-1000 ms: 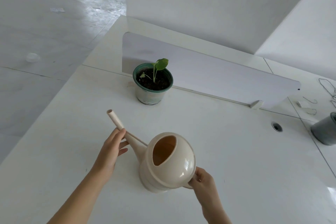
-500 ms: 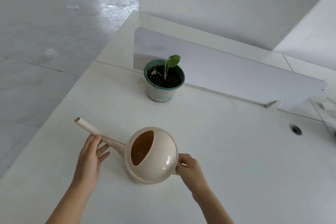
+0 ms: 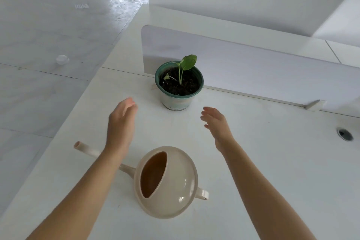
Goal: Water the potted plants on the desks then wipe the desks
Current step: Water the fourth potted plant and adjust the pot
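A beige watering can (image 3: 171, 183) stands on the white desk (image 3: 272, 171) near me, its spout pointing left and partly hidden behind my left forearm. Beyond it a small green-leaved plant grows in a green-rimmed pot (image 3: 178, 91) against the divider. My left hand (image 3: 121, 122) hovers open to the left of the pot, fingers straight. My right hand (image 3: 215, 122) hovers open to the pot's right, fingers spread. Neither hand touches the pot or the can.
A low white divider panel (image 3: 263, 64) runs along the desk's back edge, with a bracket foot (image 3: 315, 104) at its right. A cable hole (image 3: 345, 134) sits at the far right. The desk's left edge drops to a glossy tiled floor (image 3: 48, 45).
Both hands let go of the watering can, which now stands on the desk, and moved forward toward the pot. The camera shifted left and closer.
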